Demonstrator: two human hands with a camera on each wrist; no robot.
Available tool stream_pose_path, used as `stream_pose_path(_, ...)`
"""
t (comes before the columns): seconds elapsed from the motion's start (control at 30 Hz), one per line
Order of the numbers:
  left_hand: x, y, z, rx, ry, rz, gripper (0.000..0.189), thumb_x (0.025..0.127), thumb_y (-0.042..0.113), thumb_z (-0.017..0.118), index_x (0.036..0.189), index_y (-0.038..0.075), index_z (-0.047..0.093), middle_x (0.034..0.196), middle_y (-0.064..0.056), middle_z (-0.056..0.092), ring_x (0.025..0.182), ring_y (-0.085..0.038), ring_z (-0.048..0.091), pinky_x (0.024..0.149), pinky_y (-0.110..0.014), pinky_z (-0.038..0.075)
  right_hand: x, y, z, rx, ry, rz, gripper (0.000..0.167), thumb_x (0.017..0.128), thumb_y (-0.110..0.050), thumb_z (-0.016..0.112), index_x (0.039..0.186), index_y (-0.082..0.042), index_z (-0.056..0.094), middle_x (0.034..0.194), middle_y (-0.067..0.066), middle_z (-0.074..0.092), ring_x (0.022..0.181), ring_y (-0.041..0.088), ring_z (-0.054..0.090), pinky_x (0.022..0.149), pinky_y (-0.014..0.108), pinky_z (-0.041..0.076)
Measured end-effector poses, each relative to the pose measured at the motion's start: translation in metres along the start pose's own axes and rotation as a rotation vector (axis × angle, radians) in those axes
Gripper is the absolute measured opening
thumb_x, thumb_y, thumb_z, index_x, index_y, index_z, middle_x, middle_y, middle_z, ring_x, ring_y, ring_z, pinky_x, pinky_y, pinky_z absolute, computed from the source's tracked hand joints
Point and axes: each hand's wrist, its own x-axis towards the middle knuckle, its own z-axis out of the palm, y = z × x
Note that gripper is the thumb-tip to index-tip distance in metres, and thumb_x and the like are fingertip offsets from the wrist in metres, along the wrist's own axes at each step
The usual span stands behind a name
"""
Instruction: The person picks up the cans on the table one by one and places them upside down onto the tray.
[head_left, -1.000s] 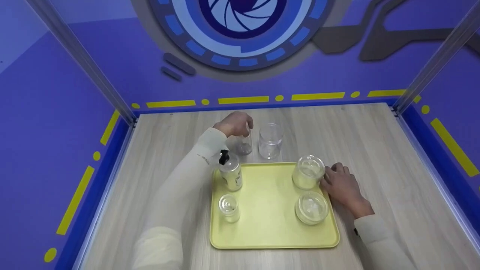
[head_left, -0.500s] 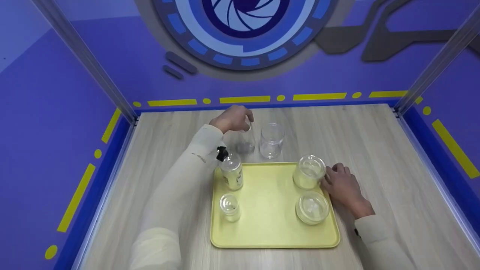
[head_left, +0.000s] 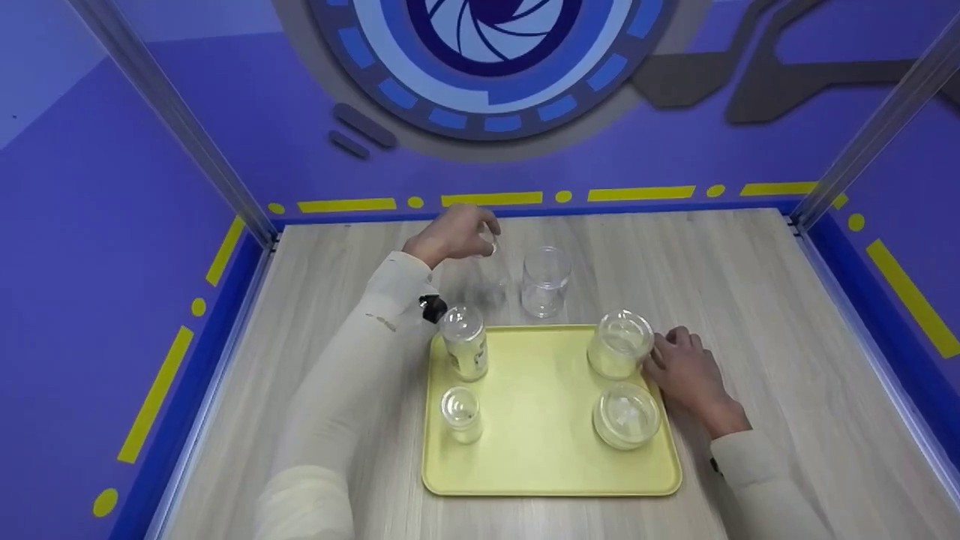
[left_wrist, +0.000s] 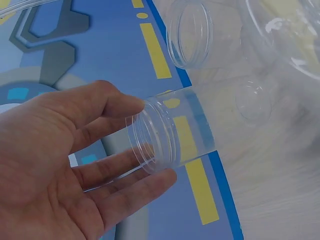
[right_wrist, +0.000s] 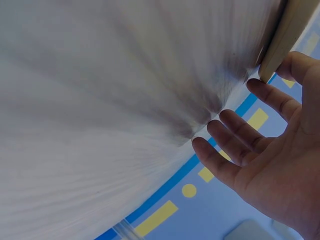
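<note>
My left hand [head_left: 454, 232] holds a clear jar [left_wrist: 175, 132] by its threaded rim, thumb on one side and fingers on the other. In the head view the jar's body is blurred. A second clear jar [head_left: 545, 281] stands to its right, behind the yellow tray [head_left: 540, 480]. At the tray's right edge, my right hand [head_left: 686, 375] rests with fingertips on the table, fingers loosely bent. Its thumb lies at the tray's edge [right_wrist: 282, 42], close to a wide clear jar [head_left: 621, 345] on the tray.
A tall clear bottle [head_left: 465, 345] with dark print stands in the tray's back left corner. In front of it is a small lidded jar [head_left: 461, 416]. A low round jar [head_left: 627, 416] sits at the right. Blue panels [head_left: 247, 120] enclose the table [head_left: 757, 300].
My left hand has moved up and to the left with the jar, away from the second jar. The right hand stays beside the tray.
</note>
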Motion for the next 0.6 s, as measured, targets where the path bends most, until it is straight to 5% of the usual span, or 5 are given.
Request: stream_pose_path(0.6, -0.02, -0.001, -0.005, -0.02, 0.123, 0.075, 0.034, 0.09, 0.012, 0.076, 0.123, 0.008, 0.077, 0.127, -0.01, 0.072, 0.123, -0.031, 0.063, 0.099, -0.044, 0.054, -0.002, -0.002, -0.001, -0.012, 0.024, -0.016, 0.033, 0.104, -0.024, 0.063, 0.125, 0.001, 0.065, 0.118, 0.033, 0.055, 0.104, 0.053, 0.055, 0.075, 0.07, 0.051)
